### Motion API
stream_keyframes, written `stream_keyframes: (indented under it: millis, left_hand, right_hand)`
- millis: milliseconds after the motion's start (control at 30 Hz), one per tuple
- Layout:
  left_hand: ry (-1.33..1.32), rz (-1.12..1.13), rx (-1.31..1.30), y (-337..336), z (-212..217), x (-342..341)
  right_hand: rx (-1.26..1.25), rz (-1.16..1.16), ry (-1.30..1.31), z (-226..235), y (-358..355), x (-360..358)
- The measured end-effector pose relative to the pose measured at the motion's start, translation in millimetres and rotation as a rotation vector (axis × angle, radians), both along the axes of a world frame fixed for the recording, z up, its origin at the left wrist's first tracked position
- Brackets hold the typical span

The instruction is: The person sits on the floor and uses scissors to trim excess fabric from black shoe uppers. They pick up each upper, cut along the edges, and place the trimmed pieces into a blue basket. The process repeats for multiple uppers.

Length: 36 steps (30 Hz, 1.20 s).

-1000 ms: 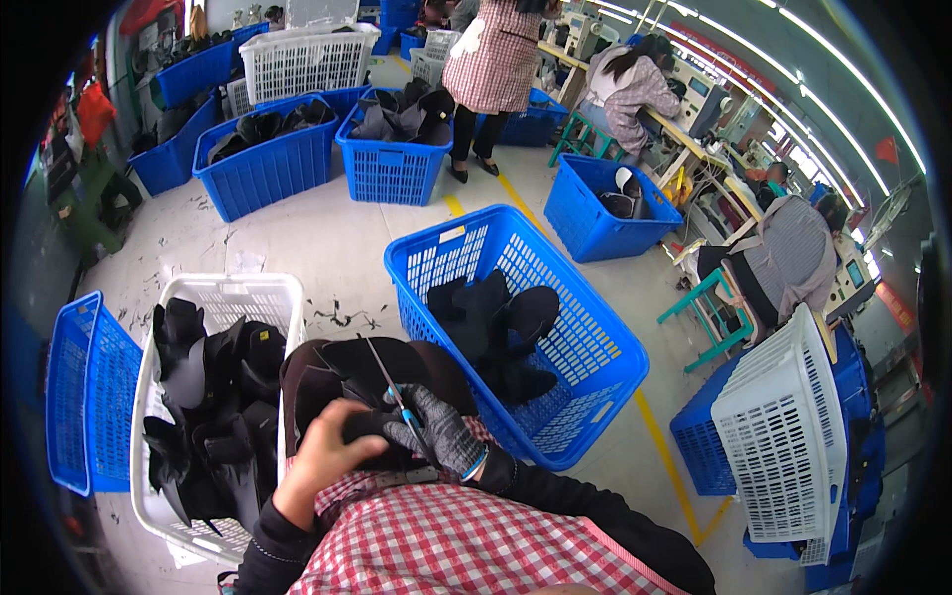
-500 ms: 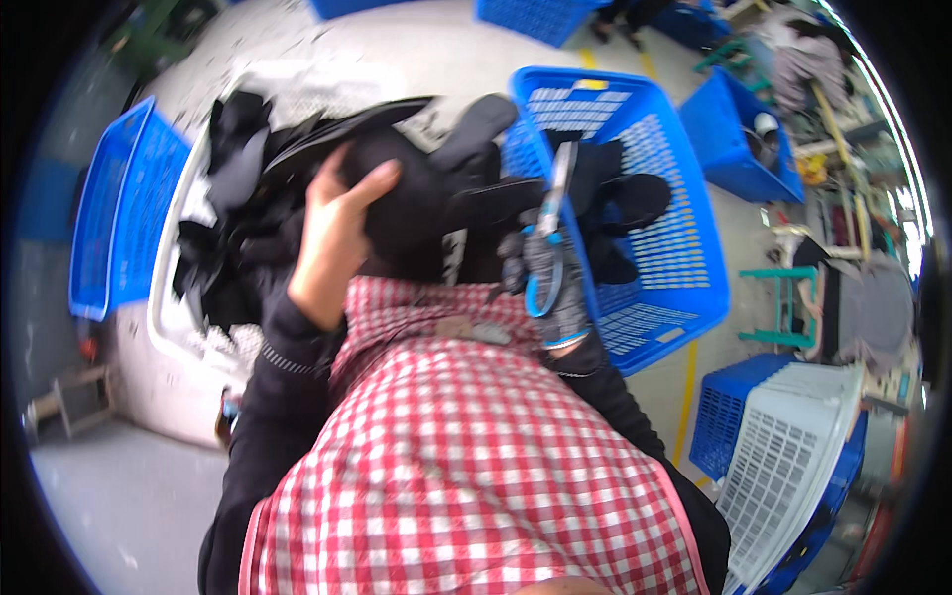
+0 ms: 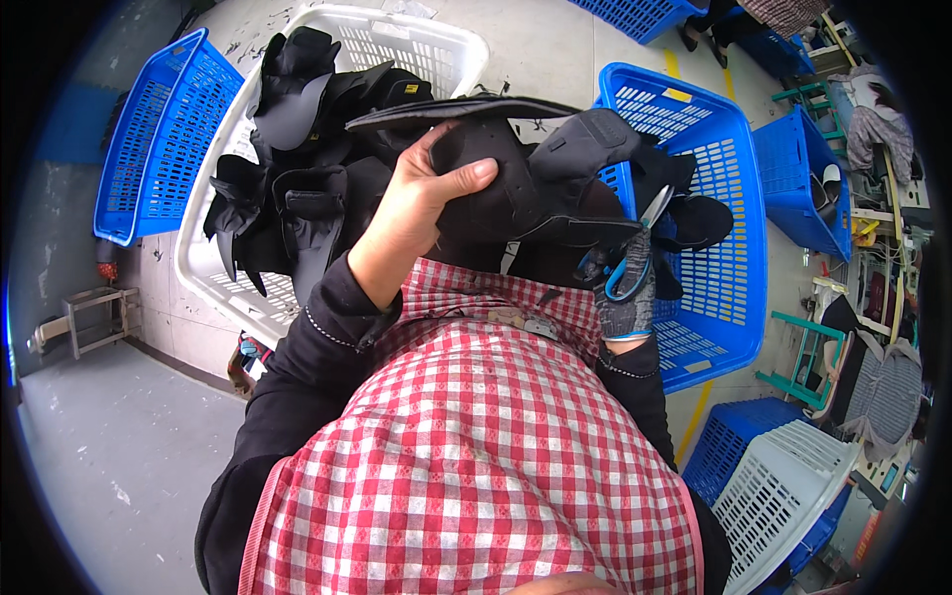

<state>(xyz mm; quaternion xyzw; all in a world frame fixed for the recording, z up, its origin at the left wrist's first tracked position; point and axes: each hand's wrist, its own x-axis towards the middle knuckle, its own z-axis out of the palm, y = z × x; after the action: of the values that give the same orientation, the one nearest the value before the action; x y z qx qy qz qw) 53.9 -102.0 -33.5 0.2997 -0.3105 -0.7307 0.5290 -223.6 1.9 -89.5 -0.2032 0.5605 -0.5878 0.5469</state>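
Since half a second ago I have lifted the black shoe upper point(image 3: 516, 188) a little higher, so it sits between the two baskets. From the head view, my left hand point(image 3: 416, 213) is curled over its near side, fingers closed on the fabric. My gloved right hand point(image 3: 627, 297) grips blue-handled scissors point(image 3: 635, 253) and touches the upper's right edge. Behind lie a white basket point(image 3: 436, 45) of black pieces and a blue basket point(image 3: 729, 198).

The black fabric piece point(image 3: 516, 188) has risen — left hand point(image 3: 416, 213) now flatter on it.
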Motion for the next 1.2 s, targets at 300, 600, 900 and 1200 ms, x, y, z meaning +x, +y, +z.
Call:
stream_keyframes:
  millis: [300,600,900,1200]
  left_hand:
    - [0.062,-0.001,-0.058,-18.0,7.3,13.7]
    - [-0.204,-0.042,-0.157,-18.9,24.0,0.9]
    - [-0.443,-0.319,-0.305,-39.7,33.8,-31.9]
    - [-0.402,-0.344,-0.212,-36.4,31.8,-34.2]
  right_hand:
    - [-0.043,0.13,0.027,-16.9,0.7,-18.5]
    - [-0.3,0.041,-1.333,25.7,-43.7,-27.2]
    - [-0.078,0.494,0.487,104.5,-16.2,6.8]
    - [0.018,0.604,0.023,76.4,-10.3,-10.2]
